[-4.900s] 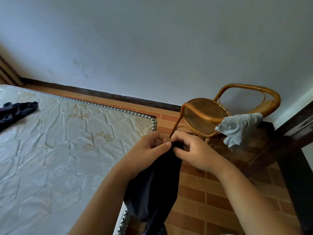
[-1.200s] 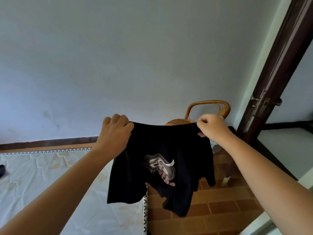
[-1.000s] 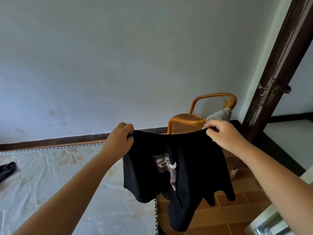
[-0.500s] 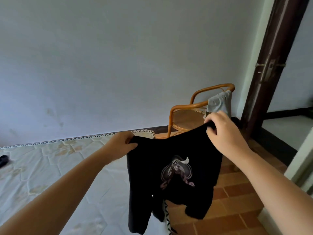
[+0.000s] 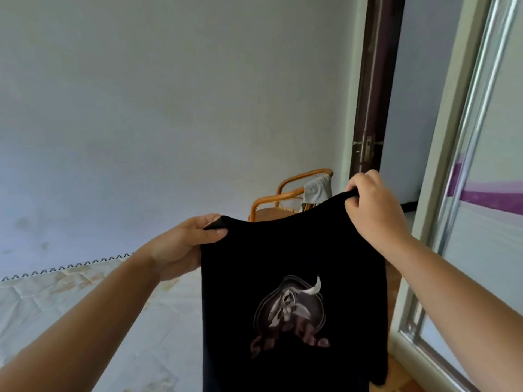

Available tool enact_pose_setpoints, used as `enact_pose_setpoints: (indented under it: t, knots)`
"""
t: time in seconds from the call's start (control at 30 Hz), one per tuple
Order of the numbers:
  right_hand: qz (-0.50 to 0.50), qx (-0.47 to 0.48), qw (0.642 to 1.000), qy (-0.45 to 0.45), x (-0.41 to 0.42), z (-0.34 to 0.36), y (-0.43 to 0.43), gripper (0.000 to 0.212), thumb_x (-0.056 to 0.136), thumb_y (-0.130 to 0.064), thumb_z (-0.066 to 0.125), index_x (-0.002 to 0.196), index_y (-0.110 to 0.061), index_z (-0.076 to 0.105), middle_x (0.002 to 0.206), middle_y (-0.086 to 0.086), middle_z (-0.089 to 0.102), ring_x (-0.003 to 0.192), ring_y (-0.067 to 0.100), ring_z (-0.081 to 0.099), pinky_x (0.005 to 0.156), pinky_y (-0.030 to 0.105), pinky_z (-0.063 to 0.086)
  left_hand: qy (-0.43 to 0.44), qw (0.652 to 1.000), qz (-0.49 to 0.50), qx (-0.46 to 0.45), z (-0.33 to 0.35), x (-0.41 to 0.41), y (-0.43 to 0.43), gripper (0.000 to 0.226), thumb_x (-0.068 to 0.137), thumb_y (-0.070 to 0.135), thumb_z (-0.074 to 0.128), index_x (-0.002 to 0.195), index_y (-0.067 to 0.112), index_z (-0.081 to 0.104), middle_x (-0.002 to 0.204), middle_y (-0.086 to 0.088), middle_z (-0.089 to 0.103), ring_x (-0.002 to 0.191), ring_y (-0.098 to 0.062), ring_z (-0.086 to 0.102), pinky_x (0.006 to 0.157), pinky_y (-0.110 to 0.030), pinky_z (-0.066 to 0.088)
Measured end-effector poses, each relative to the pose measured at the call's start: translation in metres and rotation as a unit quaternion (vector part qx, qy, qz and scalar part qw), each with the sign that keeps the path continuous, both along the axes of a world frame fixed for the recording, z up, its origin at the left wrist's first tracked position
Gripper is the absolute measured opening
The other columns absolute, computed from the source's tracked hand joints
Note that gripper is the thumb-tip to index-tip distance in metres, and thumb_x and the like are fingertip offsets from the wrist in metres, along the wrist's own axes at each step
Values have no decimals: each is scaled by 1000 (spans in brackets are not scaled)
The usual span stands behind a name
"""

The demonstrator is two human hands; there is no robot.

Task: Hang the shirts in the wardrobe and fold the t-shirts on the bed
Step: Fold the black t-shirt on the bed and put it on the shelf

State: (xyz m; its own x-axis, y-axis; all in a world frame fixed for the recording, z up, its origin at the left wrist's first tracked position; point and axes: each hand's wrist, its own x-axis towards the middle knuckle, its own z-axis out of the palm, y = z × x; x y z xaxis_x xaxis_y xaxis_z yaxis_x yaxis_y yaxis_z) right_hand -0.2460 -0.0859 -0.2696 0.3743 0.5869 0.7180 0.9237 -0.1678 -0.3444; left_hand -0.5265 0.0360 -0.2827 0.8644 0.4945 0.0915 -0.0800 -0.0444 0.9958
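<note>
Holding t-shirt (image 5: 291,256) aloft, left hand (image 5: 181,247) below right hand (image 5: 373,210)

Left of the left hand (image 5: 181,250), the mattress (image 5: 85,306) offers open surface back to its far edge, where the wall (image 5: 169,108) closes it off. The black t-shirt (image 5: 283,264), held up by 2 hands, hangs as a curtain across the middle and hides the mattress's right edge. Behind it stands a rattan chair (image 5: 271,202) with a grey cloth (image 5: 317,190) draped on it. Beside the right hand (image 5: 373,210), the wardrobe door (image 5: 486,250) leaves only a narrow strip of floor (image 5: 396,374).
</note>
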Motion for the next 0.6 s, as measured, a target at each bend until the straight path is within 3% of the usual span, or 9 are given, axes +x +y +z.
enact_pose_setpoints:
  t: [0.13, 0.27, 0.37, 0.5, 0.6]
  knots:
    - [8, -15, 1000, -6, -12, 26, 0, 15, 89, -2, 45, 86, -17, 46, 93, -2, 44, 68, 19, 48, 52, 25, 32, -23, 1000, -1, 4, 25, -12, -16, 54, 47, 25, 93, 89, 3, 66, 80, -12, 66, 69, -22, 68, 59, -26, 55]
    - [7, -11, 1000, 3, -22, 44, 3, 15, 89, -2, 44, 91, -14, 52, 95, -3, 48, 75, 18, 49, 62, 28, 35, 41, 995, 78, 57, 49, -19, -18, 28, 63, 7, 76, 87, 2, 63, 78, -9, 67, 69, -19, 67, 58, -23, 53]
    - [7, -13, 1000, -3, -26, 52, 4, 17, 87, -2, 46, 95, -12, 57, 89, -5, 50, 82, 16, 46, 65, 27, 33, 141, 966, 174, 131, 57, -23, -12, 23, 68, -1, 77, 88, 1, 65, 82, -7, 69, 75, -19, 65, 68, -21, 50]
    - [9, -7, 998, -59, -32, 62, 8, 19, 84, -3, 50, 92, -12, 65, 80, -6, 58, 93, 22, 47, 71, 28, 30, 214, 941, 228, 131, 68, -30, -12, 43, 47, 18, 87, 83, 2, 71, 86, -14, 64, 83, -27, 51, 81, -37, 38]
    - [31, 2, 998, -63, -38, 68, 11, 18, 83, -4, 50, 88, -14, 63, 90, 0, 60, 94, 22, 47, 75, 30, 32, 211, 941, 242, 106, 71, -31, -15, 25, 72, -1, 76, 96, 2, 70, 101, -15, 71, 97, -29, 64, 95, -38, 44]
